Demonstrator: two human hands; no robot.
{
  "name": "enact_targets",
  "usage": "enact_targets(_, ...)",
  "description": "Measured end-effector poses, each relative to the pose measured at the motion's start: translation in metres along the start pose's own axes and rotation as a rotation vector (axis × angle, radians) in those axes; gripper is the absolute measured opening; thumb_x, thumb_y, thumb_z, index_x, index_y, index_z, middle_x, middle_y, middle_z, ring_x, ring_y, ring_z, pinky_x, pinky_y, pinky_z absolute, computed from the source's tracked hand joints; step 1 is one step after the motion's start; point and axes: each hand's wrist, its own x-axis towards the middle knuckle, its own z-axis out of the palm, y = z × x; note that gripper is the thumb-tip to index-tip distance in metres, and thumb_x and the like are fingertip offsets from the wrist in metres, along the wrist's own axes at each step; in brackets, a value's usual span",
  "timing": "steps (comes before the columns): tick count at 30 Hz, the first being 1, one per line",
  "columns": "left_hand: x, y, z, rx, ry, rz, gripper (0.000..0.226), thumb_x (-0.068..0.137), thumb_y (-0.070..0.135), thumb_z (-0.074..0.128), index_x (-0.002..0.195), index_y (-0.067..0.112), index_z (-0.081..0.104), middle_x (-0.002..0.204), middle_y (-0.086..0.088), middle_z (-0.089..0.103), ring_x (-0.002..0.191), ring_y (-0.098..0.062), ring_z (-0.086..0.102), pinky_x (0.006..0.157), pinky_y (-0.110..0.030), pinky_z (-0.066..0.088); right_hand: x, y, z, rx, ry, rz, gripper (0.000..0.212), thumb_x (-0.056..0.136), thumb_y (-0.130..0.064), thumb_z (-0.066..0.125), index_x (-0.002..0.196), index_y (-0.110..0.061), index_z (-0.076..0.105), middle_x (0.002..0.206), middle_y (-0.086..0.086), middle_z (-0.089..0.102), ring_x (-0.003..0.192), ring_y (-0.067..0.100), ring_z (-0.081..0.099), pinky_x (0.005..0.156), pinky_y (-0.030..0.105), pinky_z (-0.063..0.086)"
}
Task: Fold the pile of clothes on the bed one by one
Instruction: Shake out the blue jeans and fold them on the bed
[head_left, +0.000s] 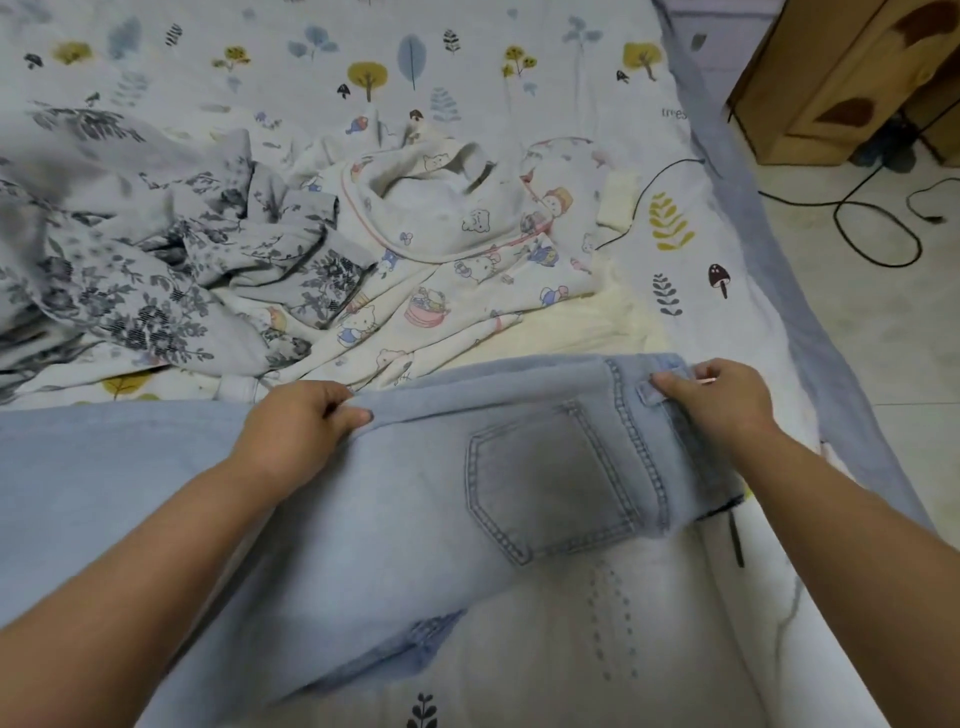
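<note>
Light blue jeans (395, 493) lie across the near part of the bed, back pocket up, waistband to the right. My left hand (304, 421) pinches the far folded edge of the jeans near the middle. My right hand (722, 397) grips the waistband by a belt loop at the right end. Behind the jeans lies the pile: a cream cartoon-print garment (457, 270) and a grey floral-print garment (135, 260), both crumpled.
The bed has a white sheet with tree and leaf prints (363, 62). A black cable (644, 192) runs over the bed's right side to the tiled floor (883, 322). A wooden cabinet (841, 78) stands at the top right, beyond the bed edge.
</note>
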Motion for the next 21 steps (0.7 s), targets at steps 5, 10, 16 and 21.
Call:
enact_targets(5, 0.012, -0.009, 0.032, 0.189, 0.023, 0.009, 0.017, 0.093, 0.024, 0.053, 0.078, 0.016, 0.052, 0.083, -0.009, 0.063, 0.084, -0.031, 0.056, 0.063, -0.031, 0.032, 0.005, 0.019, 0.014, -0.106, -0.114, 0.036, 0.021, 0.085, -0.022, 0.066, 0.073, -0.007, 0.057, 0.066, 0.003, 0.054, 0.064, 0.019, 0.05, 0.053, 0.027, 0.034)
enact_targets(10, 0.026, -0.006, 0.029, 0.17, 0.311, 0.082, 0.018, 0.093, 0.021, 0.05, 0.082, 0.009, 0.055, 0.077, -0.012, 0.054, 0.077, -0.035, 0.052, 0.06, -0.036, 0.033, 0.012, 0.016, 0.013, -0.052, 0.07, -0.034, 0.026, 0.088, -0.03, 0.06, 0.079, -0.008, 0.052, 0.074, 0.005, 0.055, 0.074, 0.025, 0.052, 0.056, 0.029, 0.032)
enact_targets(16, 0.029, -0.009, 0.044, 0.352, 0.082, 0.126, 0.033, 0.092, 0.043, 0.046, 0.092, 0.011, 0.055, 0.09, -0.015, 0.065, 0.088, -0.036, 0.059, 0.066, -0.037, 0.037, 0.008, 0.032, 0.028, -0.31, -0.128, 0.24, 0.082, 0.085, -0.065, 0.044, 0.134, 0.0, 0.04, 0.134, 0.023, 0.047, 0.119, 0.037, 0.048, 0.096, 0.038, 0.038)
enact_targets(21, 0.018, 0.0, 0.031, 0.197, 0.077, 0.157, 0.035, 0.092, 0.038, 0.05, 0.064, 0.026, 0.033, 0.058, 0.003, 0.044, 0.064, -0.025, 0.043, 0.055, -0.033, 0.024, -0.003, 0.034, 0.022, -0.222, -0.141, 0.128, 0.064, 0.089, -0.057, 0.046, 0.118, -0.001, 0.053, 0.122, 0.022, 0.056, 0.1, 0.031, 0.053, 0.081, 0.033, 0.039)
